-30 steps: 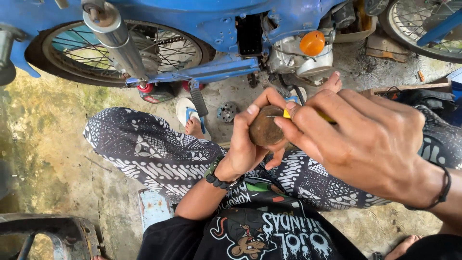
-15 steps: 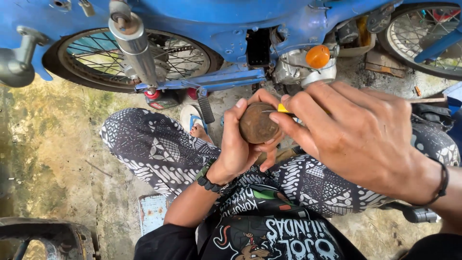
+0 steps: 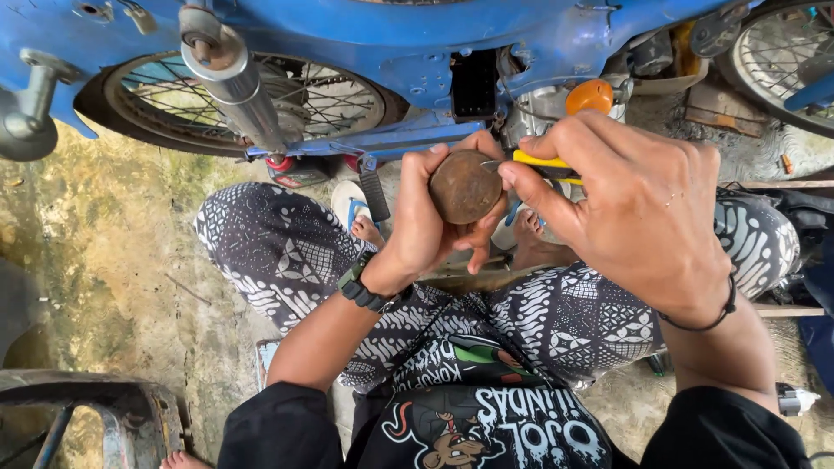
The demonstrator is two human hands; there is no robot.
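Note:
My left hand (image 3: 426, 230) cups a round, rusty brown metal part (image 3: 465, 186), held up in front of my chest. My right hand (image 3: 634, 208) grips a yellow-handled tool (image 3: 543, 162) whose thin metal tip touches the upper right edge of the rusty part. A dark watch sits on my left wrist and a thin black band on my right wrist. I sit with my knees apart in black-and-white patterned trousers (image 3: 278, 252). My bare feet in sandals show below the hands.
A blue motorbike (image 3: 373, 43) stands right in front of me, with spoked wheels at left and far right, a chrome fork tube (image 3: 230, 78) and an orange indicator lamp (image 3: 589, 95). The ground is mossy concrete. A dark metal frame (image 3: 78, 417) lies at bottom left.
Both hands have risen slightly in view with the rusty part and the tool. The tool's tip has stayed at the part's edge.

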